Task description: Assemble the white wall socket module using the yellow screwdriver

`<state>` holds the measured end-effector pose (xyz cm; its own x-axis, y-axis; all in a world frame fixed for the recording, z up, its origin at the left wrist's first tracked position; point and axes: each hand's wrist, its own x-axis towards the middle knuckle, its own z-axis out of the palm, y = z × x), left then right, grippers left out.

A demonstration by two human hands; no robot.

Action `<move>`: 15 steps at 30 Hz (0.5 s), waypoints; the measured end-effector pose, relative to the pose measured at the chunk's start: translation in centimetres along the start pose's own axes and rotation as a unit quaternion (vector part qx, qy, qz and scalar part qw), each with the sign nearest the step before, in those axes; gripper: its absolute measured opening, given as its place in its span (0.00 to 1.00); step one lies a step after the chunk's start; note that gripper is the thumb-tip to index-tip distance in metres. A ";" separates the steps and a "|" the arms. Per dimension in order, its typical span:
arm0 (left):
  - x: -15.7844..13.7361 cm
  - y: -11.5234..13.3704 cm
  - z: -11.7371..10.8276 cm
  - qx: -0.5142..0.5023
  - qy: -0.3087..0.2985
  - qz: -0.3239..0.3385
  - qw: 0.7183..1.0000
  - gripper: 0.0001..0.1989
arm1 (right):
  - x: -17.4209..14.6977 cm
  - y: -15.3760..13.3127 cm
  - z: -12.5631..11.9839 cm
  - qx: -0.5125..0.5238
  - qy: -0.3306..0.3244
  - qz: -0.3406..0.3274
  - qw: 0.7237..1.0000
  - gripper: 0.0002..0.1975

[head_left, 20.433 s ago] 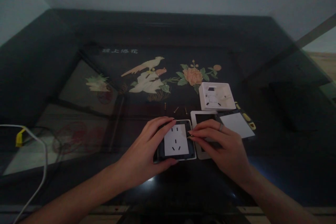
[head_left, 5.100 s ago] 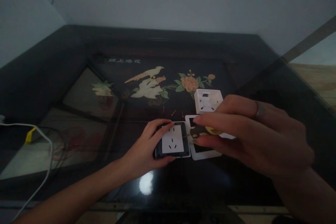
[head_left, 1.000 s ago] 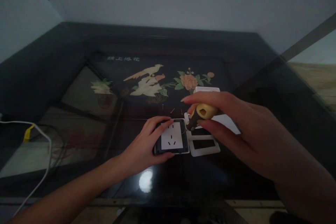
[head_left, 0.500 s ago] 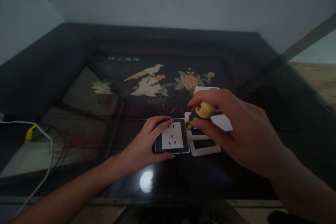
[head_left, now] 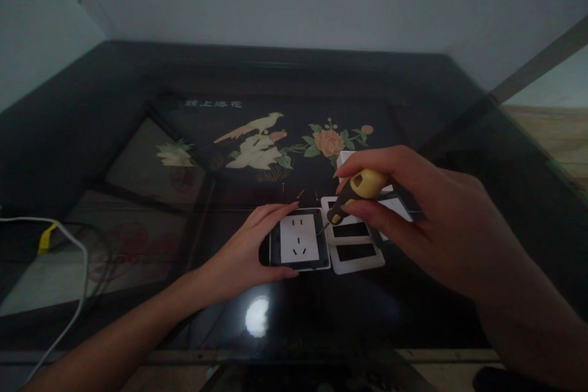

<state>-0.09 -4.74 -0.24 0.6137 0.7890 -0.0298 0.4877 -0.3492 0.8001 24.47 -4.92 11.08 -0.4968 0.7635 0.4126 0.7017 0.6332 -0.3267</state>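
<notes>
A wall socket (head_left: 299, 239) with a white face and dark surround lies flat on the glossy black table. Its left side is gripped by my left hand (head_left: 252, 242), with fingers along the far edge and the thumb along the near edge. In my right hand (head_left: 413, 202) is a yellow and black screwdriver (head_left: 362, 187), pinched by the handle and tilted. Its thin shaft reaches down to the socket's right side; whether the tip sits in a screw is too small to tell. White cover frames (head_left: 357, 259) lie against the socket's right side, partly under the screwdriver.
Several loose screws (head_left: 300, 193) lie just beyond the socket. A white box-like piece (head_left: 344, 159) is partly hidden behind my right hand. A white cable (head_left: 85, 275) with a yellow tag (head_left: 46, 239) runs along the left. Inlaid bird and flower pictures decorate the black table (head_left: 294, 79).
My right hand has shifted slightly right, and the screwdriver leans more, showing more of its handle and shaft. My left hand keeps its hold on the socket. The view has shifted a little.
</notes>
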 end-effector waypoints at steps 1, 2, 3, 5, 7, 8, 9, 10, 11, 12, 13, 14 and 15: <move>0.0 0.0 0.0 -0.002 -0.001 -0.001 1.000 0.44 | 0.0 0.0 0.0 -0.001 0.001 -0.001 1.000 0.09; 0.0 0.0 0.0 -0.003 -0.001 -0.003 1.000 0.44 | 0.0 0.0 0.0 -0.003 0.002 0.000 1.000 0.09; -0.1 0.0 0.0 -0.004 -0.001 -0.005 1.000 0.44 | 0.0 0.0 0.1 -0.005 0.005 0.001 1.000 0.10; -0.1 0.2 -0.1 -0.005 -0.001 -0.009 1.000 0.43 | 0.0 0.1 0.1 -0.008 0.008 0.005 1.000 0.10; 0.0 0.3 -0.1 -0.005 0.001 -0.010 1.000 0.42 | 0.1 0.1 0.1 -0.010 0.009 0.007 1.000 0.10; 0.0 0.3 -0.1 -0.006 0.002 -0.011 1.000 0.42 | 0.1 0.1 0.1 -0.009 0.007 0.006 1.000 0.10; 0.0 0.3 -0.1 -0.007 0.002 -0.012 1.000 0.42 | 0.0 0.1 0.1 -0.009 0.006 0.005 1.000 0.09; 0.0 0.3 -0.1 -0.009 0.002 -0.013 1.000 0.42 | 0.0 0.1 0.1 -0.009 0.005 0.004 1.000 0.09; 0.0 0.3 -0.1 -0.011 0.003 -0.012 1.000 0.41 | 0.0 0.1 0.1 -0.009 0.004 0.004 1.000 0.09; -0.1 0.2 -0.1 -0.014 0.004 -0.011 1.000 0.42 | 0.0 0.0 0.0 -0.010 0.003 0.005 1.000 0.09; -0.1 0.1 -0.1 -0.016 0.003 -0.009 1.000 0.42 | 0.0 0.0 0.0 -0.011 0.003 0.005 1.000 0.09; -0.1 0.1 0.0 -0.018 0.001 -0.008 1.000 0.42 | 0.0 0.0 0.0 -0.012 0.004 0.006 1.000 0.09; -0.1 0.0 0.0 -0.020 0.000 -0.007 1.000 0.41 | 0.0 0.0 0.0 -0.012 0.005 0.005 1.000 0.09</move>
<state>-0.19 -4.81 -0.21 0.6072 0.7935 -0.0405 0.4706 -0.3180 0.8230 24.48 -4.95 11.06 -0.4846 0.7690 0.4169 0.7192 0.6216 -0.3104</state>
